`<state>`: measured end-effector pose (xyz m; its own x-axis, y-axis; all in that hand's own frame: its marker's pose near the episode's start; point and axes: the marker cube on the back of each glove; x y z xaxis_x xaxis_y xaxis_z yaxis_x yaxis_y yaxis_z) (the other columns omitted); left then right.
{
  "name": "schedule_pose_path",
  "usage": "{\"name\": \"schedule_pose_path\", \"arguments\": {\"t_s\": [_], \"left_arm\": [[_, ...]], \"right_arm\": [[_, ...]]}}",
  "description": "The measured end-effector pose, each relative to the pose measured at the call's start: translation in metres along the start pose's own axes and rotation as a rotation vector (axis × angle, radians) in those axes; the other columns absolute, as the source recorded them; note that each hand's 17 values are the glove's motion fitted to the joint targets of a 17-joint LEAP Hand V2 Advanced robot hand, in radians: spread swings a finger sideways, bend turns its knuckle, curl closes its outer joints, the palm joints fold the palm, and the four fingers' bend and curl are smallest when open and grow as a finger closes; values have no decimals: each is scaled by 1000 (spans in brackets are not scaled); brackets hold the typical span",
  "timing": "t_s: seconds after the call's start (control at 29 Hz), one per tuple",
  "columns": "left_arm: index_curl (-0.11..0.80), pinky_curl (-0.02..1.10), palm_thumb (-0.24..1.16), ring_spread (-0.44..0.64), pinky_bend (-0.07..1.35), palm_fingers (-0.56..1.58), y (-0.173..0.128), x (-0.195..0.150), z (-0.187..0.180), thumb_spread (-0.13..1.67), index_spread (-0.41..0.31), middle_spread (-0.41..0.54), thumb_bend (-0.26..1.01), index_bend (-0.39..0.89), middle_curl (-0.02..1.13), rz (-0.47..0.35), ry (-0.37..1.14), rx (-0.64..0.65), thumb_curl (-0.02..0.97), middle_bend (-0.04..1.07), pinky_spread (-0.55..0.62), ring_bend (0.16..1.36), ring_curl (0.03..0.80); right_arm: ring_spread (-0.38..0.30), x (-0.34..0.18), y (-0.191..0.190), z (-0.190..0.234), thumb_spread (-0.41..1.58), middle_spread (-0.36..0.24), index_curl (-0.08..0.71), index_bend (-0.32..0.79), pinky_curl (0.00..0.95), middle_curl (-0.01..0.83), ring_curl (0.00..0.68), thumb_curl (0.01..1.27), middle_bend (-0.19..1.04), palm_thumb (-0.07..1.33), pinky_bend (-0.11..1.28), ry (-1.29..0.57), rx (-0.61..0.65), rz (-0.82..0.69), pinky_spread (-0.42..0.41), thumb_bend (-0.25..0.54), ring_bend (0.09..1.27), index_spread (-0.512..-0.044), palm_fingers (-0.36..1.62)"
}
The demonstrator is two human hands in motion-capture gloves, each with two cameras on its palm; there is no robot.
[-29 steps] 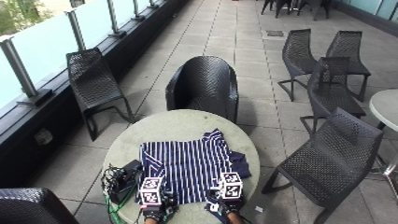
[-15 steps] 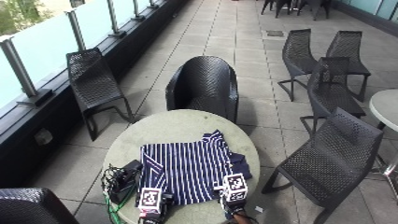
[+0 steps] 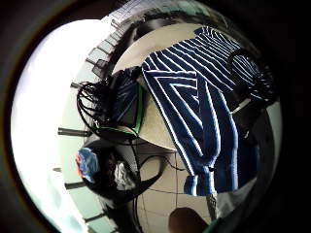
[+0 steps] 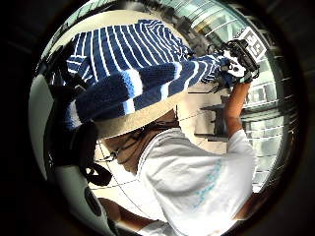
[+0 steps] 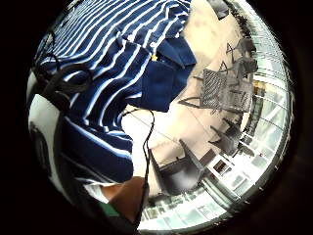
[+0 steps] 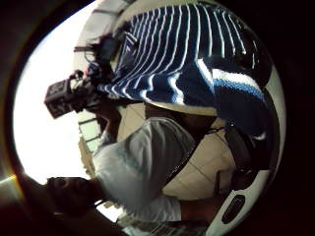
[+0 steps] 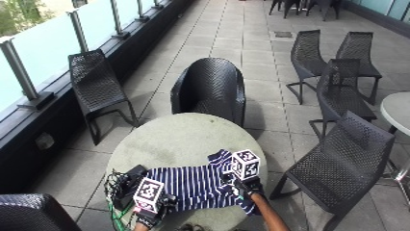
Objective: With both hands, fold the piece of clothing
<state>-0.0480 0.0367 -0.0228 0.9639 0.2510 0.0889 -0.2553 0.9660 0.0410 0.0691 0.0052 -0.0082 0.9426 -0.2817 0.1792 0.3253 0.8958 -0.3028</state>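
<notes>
Both hands are up off the table here, each pinching a corner of the navy blue and white striped knit shirt (image 7: pixel 195 185). The left hand (image 7: pixel 152 208) grips the near hem at the table's front edge, and the right hand (image 7: pixel 247 185) holds the other hem corner, raised a bit higher and further in over the shirt. In the left thumb side palm view you can see the other hand (image 4: pixel 236 61) with the striped edge bunched in its curled fingers, and the hem stretched taut between the 2 hands.

Looks to me like the first fold is in hand: bottom hem lifted and carried toward the collar end. The rest of the shirt lies flat on the round pale stone-look table (image 7: pixel 173 139), collar end pointing toward the black wicker armchair (image 7: pixel 211 89) behind it.

Next move, I reckon, is to bring both corners forward together and lay the hem down evenly across the upper part, keeping the edge straight so it doesn't skew. The right forearm reaches up and in from the lower edge; the left is barely visible. A tangle of black cables and a small black box (image 7: pixel 125 183) sits just beside the shirt's left side, worth not snagging.
</notes>
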Motion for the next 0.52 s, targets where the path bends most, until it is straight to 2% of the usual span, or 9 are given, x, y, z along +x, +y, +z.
{"name": "schedule_pose_path", "arguments": {"t_s": [0.1,0.21,0.28,0.41,0.52], "left_arm": [[394,372,664,-361,264,1281,-44,-15,-20,1192,-327,-354,83,210,452,-55,-74,11,319,414,-230,619,372],[401,375,678,-374,248,1293,-91,-32,-25,1195,-332,-365,74,191,463,-124,-125,-3,317,438,-240,633,381],[407,378,681,-380,239,1298,-123,-45,-19,1196,-334,-371,66,188,468,-179,-153,-40,316,447,-245,644,387],[417,385,694,-389,229,1301,-187,-69,15,1203,-339,-377,54,188,476,-288,-179,-92,313,455,-254,663,399],[429,385,709,-394,201,1291,-200,-72,26,1210,-341,-377,50,200,481,-343,-189,-122,312,464,-250,671,405]], "right_arm": [[-279,10,-47,-30,1070,-249,290,64,365,412,399,320,353,952,502,13,38,57,-249,179,674,-318,1253],[-271,17,-92,-50,1107,-251,265,39,381,424,418,311,375,953,556,10,53,113,-283,172,717,-317,1272],[-265,19,-117,-61,1126,-253,254,40,390,430,427,306,385,955,584,3,43,163,-292,167,740,-316,1273],[-257,10,-141,-82,1136,-253,235,47,406,439,441,295,399,944,628,-17,-27,300,-304,141,767,-320,1257],[-252,15,-164,-76,1122,-253,231,70,409,443,447,294,400,952,639,-21,-42,362,-308,126,780,-320,1257]]}}
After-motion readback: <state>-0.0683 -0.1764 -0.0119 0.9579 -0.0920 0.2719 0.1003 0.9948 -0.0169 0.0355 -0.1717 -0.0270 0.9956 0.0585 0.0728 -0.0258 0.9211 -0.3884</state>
